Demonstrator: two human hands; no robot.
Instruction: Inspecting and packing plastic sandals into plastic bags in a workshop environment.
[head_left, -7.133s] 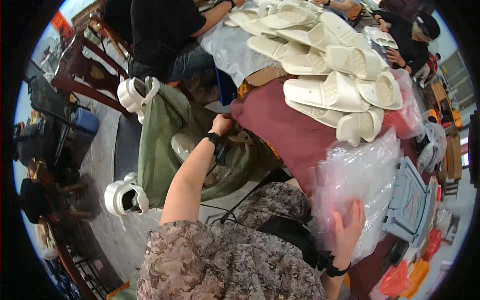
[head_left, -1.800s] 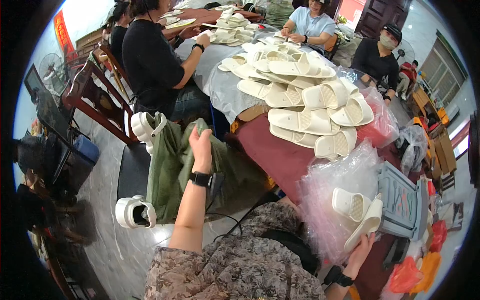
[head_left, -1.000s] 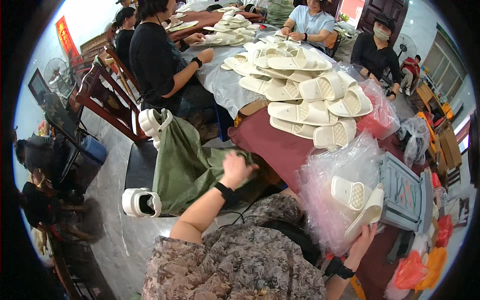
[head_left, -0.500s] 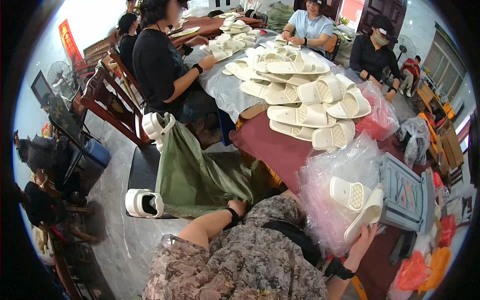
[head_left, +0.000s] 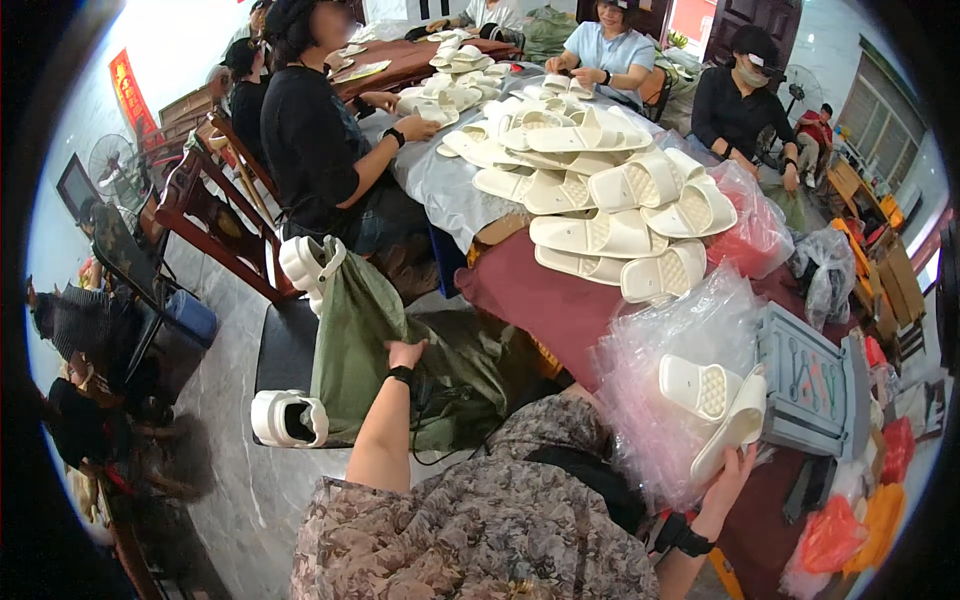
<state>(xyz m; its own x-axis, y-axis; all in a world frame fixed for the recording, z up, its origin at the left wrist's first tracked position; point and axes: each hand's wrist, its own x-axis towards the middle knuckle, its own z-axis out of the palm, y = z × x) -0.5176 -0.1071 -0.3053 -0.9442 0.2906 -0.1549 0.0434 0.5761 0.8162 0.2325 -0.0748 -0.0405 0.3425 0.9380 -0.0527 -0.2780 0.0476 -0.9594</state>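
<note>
Two cream slippers (head_left: 715,420) gripped by right hand (head_left: 735,470), soles upright against clear bags (head_left: 660,350); left hand (head_left: 405,353) dips into olive sack (head_left: 370,340), fingers hidden, grip indeterminable.

Slippers (head_left: 600,232) on the table were cream/off-white w/ a fine waffle-dot tread pattern on soles. Table (head_left: 545,300) cover was dark maroon; far end had a pale grey-white sheet (head_left: 440,185). Sack (head_left: 365,345) by the left hand (head_left: 405,353) was olive green, plain. Wristband at that hand was black. Pair of slippers (head_left: 722,415) at the right hand (head_left: 735,470) was same cream, inside clear plastic bags (head_left: 650,370) w/ whitish sheen. Own sleeve (head_left: 480,520) had brown/grey/beige floral-camo type print. Crate (head_left: 810,385) was grey-blue. Bags (head_left: 850,525) at lower right were red and orange. Floor (head_left: 235,480) was grey marbled. Chair (head_left: 215,215) was reddish-brown wood. Person's top (head_left: 315,150) opposite was black; another's was light blue.
</note>
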